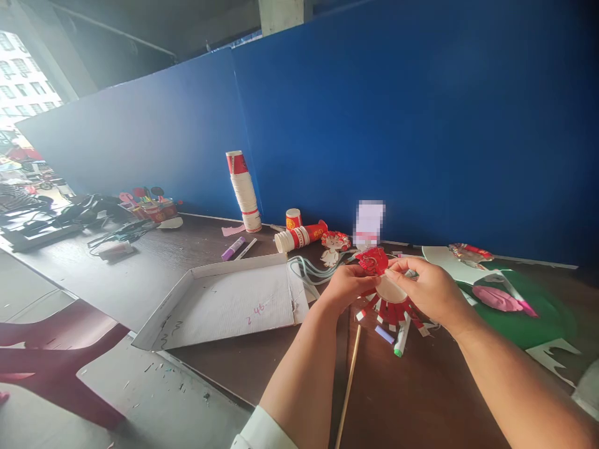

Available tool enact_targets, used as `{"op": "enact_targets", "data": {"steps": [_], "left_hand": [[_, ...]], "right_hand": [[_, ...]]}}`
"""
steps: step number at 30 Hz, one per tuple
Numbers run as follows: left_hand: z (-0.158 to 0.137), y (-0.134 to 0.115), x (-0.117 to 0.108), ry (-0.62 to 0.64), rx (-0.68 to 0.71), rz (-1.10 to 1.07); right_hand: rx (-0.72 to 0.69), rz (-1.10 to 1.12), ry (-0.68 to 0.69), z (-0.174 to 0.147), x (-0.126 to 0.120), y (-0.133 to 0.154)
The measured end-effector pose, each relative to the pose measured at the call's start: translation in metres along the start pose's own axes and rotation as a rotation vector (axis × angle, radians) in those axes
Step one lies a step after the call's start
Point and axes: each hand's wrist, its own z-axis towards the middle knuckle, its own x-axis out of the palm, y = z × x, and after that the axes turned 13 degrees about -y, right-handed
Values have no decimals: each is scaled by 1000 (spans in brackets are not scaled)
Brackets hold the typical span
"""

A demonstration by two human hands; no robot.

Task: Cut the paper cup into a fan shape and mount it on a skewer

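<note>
A paper cup cut into red-and-white strips that fan out round its pale base (392, 290) is up in front of me. My left hand (349, 285) is closed on its left side, with fingers near a crumpled red paper piece (373, 260) at the top. On the other side, my right hand (433, 288) pinches the cup's upper edge between thumb and finger. Whether the red piece is joined to the cup is hidden by my fingers. Below the strips lie a green-capped marker (401, 337) and a small purple marker cap (384, 335).
Left of my hands lies a shallow white cardboard box lid (229, 299). Behind it are a tall cup stack (244, 193), toppled cups (302, 237) and a purple glue stick (233, 249). A wooden stick (349, 390) lies below; a green sheet (538, 312) is right. A blue partition (421, 125) stands behind.
</note>
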Motion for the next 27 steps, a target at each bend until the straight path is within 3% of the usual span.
{"op": "enact_targets", "data": {"steps": [12,27], "left_hand": [[3,3,-1,-13,11,37],[5,7,-5,-27,24,109]], "right_hand": [[-225,-36,-90,0,4,-6],[-255,-90,-169,-4,12,-14]]}}
